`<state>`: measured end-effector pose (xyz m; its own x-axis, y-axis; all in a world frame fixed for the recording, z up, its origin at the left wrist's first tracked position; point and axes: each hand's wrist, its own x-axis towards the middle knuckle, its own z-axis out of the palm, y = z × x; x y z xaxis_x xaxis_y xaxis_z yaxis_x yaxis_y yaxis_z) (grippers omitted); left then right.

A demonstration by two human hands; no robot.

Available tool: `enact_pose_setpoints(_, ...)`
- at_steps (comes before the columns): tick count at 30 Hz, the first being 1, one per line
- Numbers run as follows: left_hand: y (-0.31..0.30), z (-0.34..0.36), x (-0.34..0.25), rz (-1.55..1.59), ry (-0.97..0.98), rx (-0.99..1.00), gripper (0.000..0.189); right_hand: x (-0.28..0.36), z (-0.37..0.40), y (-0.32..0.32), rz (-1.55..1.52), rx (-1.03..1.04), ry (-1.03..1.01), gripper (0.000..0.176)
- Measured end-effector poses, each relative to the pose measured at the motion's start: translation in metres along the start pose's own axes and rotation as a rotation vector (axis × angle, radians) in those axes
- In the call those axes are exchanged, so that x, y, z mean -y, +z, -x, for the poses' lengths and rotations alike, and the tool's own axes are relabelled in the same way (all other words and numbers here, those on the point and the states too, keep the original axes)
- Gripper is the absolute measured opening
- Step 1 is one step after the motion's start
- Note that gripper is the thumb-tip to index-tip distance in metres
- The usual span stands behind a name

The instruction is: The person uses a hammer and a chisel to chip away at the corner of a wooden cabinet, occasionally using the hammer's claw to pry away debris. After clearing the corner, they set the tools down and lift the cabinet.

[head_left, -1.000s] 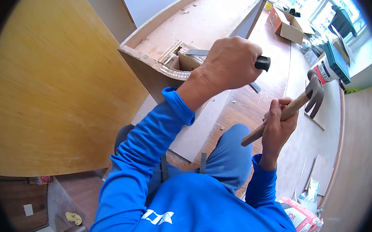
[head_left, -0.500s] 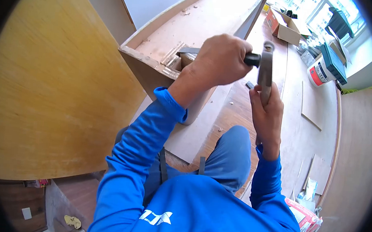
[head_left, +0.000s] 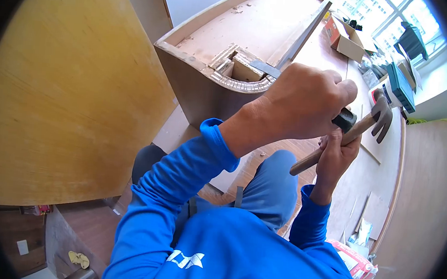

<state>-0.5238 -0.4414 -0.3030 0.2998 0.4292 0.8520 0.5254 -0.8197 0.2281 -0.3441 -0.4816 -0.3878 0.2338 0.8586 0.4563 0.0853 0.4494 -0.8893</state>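
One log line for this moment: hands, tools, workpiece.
left hand: grips chisel, blade at cabinet corner | right hand: grips hammer, head apart from chisel butt

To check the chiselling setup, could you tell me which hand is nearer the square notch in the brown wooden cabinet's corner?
Left. The left hand grips a black-handled metal chisel beside the notch; the right hand holds a wooden-handled hammer farther away.

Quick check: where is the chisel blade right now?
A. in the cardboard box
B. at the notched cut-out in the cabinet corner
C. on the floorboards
B: the left hand grips the chisel, its blade lying across the notched cut-out in the cabinet corner; the right hand holds the hammer.
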Motion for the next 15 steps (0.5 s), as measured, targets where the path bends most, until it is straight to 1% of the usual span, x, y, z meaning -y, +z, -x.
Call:
enact_pose_setpoints(1, -0.003, 0.000, -0.001, 0.002, 0.003, -0.003, 0.028, 0.001, 0.002, 0.002, -0.014, -0.009, 0.009, 0.017)
enact_pose_setpoints(3, -0.009, -0.001, -0.003, 0.011, 0.106, -0.085, 0.030, 0.003, 0.005, 0.004, -0.020, -0.017, 0.013, 0.017)
enact_pose_setpoints(6, -0.013, 0.005, -0.007, -0.015, 0.170, -0.123, 0.029, 0.006, 0.006, 0.008, 0.085, -0.005, 0.025, 0.017)
enact_pose_setpoints(7, -0.015, 0.008, -0.006, -0.005, 0.173, -0.127, 0.029, 0.008, 0.005, 0.009, 0.075, -0.005, -0.003, 0.015)
enact_pose_setpoints(9, -0.018, 0.015, -0.002, -0.018, 0.144, -0.066, 0.025, 0.010, 0.005, 0.012, 0.075, -0.010, -0.036, 0.014)
enact_pose_setpoints(10, -0.018, 0.019, 0.001, -0.010, 0.147, -0.069, 0.025, 0.010, 0.006, 0.014, 0.056, -0.014, -0.029, 0.012)
enact_pose_setpoints(13, -0.018, 0.028, 0.012, -0.035, 0.054, 0.038, 0.021, 0.009, 0.010, 0.017, 0.025, -0.018, 0.001, 0.012)
enact_pose_setpoints(15, -0.018, 0.030, 0.014, -0.030, 0.044, 0.036, 0.021, 0.011, 0.013, 0.018, 0.047, -0.007, 0.005, 0.012)
